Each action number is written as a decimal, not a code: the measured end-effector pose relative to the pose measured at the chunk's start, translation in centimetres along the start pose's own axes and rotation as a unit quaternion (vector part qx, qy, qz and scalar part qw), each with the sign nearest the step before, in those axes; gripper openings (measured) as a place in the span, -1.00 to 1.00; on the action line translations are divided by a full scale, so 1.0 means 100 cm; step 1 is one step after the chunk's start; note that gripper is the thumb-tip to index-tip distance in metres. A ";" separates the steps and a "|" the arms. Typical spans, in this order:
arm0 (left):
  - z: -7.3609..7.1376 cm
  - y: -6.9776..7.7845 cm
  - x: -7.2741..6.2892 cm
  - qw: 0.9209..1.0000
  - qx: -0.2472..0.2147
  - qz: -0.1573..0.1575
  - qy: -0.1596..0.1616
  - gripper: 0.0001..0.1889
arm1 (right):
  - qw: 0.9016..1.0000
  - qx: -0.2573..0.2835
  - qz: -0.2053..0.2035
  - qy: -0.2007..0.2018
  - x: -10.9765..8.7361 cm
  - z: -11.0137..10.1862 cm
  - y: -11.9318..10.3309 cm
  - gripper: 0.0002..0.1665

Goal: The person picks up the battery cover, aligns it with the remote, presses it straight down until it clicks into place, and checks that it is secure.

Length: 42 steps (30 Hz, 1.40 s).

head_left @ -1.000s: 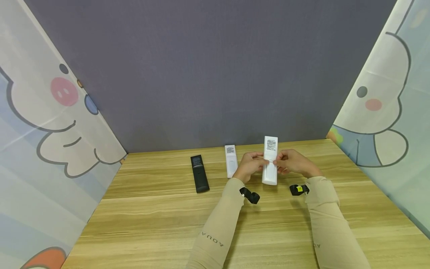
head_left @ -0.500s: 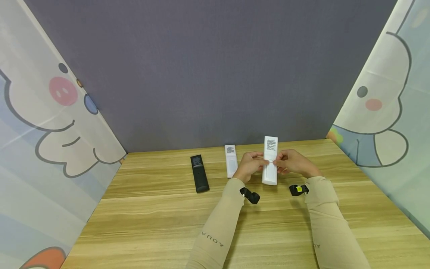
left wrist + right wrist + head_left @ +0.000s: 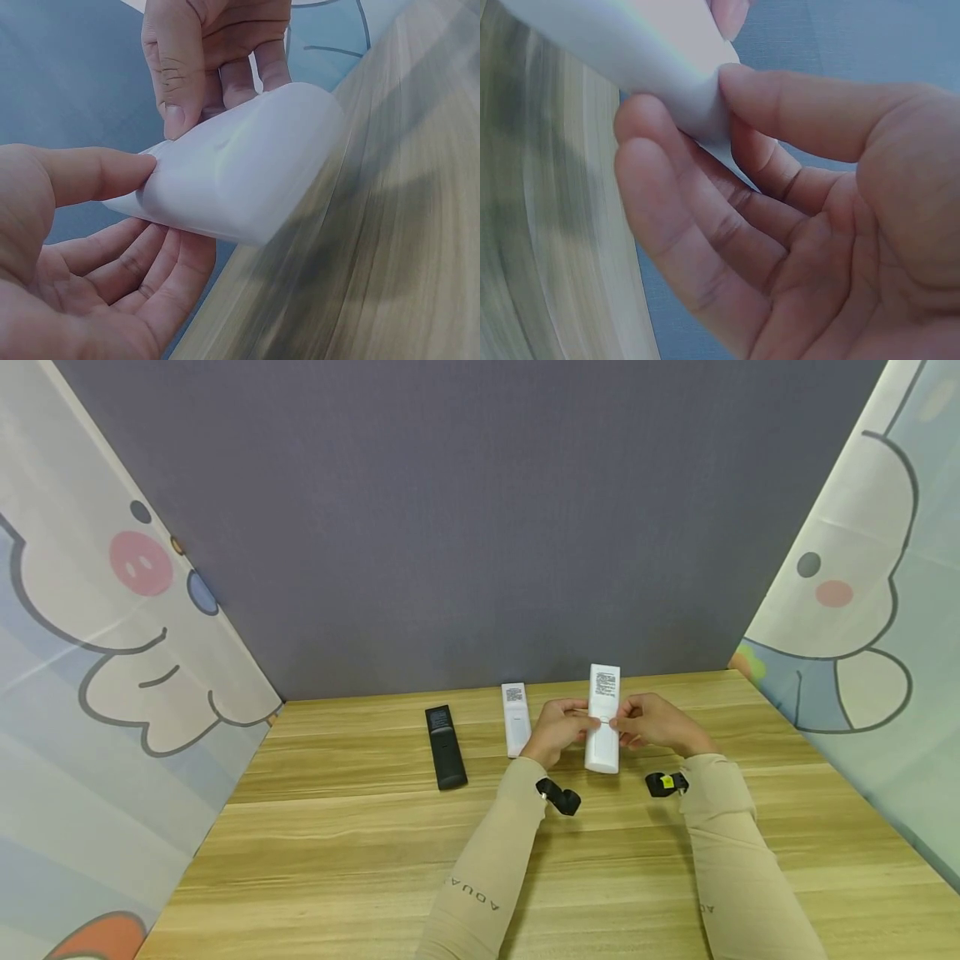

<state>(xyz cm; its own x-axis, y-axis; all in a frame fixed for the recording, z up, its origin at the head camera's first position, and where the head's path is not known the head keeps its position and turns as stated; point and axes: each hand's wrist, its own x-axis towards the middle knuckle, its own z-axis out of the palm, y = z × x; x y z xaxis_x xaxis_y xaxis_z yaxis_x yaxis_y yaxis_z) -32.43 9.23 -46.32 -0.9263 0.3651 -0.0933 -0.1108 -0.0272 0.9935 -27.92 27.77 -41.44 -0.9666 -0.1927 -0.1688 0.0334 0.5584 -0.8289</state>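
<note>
Both hands hold a white remote control above the table, its back with the printed label facing up. My left hand pinches its left edge, thumb on the back cover and fingers beneath. From the other side my right hand pinches the right edge, its thumb close to the left one near the cover's seam. In the left wrist view the remote's white end points out over the wood. The right wrist view has the right thumb pressed on the remote, with fingers curled below it.
A second white remote lies label up just left of the left hand. Farther left lies a black remote, also back up. A grey panel stands along the rear edge of the wooden table. Cartoon-printed curtains flank both sides.
</note>
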 end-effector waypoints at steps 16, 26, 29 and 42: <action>0.000 0.000 -0.001 1.000 0.006 0.001 0.006 -0.66 | 1.000 -0.005 0.007 -0.001 -0.001 0.001 -0.002 -0.83; 0.004 0.000 -0.002 0.999 0.036 -0.001 0.032 -0.68 | 1.000 -0.004 0.011 -0.004 0.001 0.001 0.000 -0.82; 0.005 0.000 -0.002 0.998 0.051 -0.005 0.044 -0.68 | 1.000 -0.010 0.015 -0.004 0.002 0.002 0.001 -0.82; 0.012 -0.001 -0.005 0.987 0.129 0.010 0.091 -0.65 | 0.999 -0.019 0.028 -0.002 0.008 0.007 0.010 -0.82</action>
<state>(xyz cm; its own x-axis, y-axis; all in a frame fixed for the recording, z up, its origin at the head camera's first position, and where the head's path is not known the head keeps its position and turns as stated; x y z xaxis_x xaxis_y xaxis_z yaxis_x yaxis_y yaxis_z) -31.54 10.12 -46.33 -0.9792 0.1937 -0.0610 -0.0184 0.2143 0.9766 -28.48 27.56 -42.76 -0.9624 -0.1645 -0.2162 0.0767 0.5990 -0.7971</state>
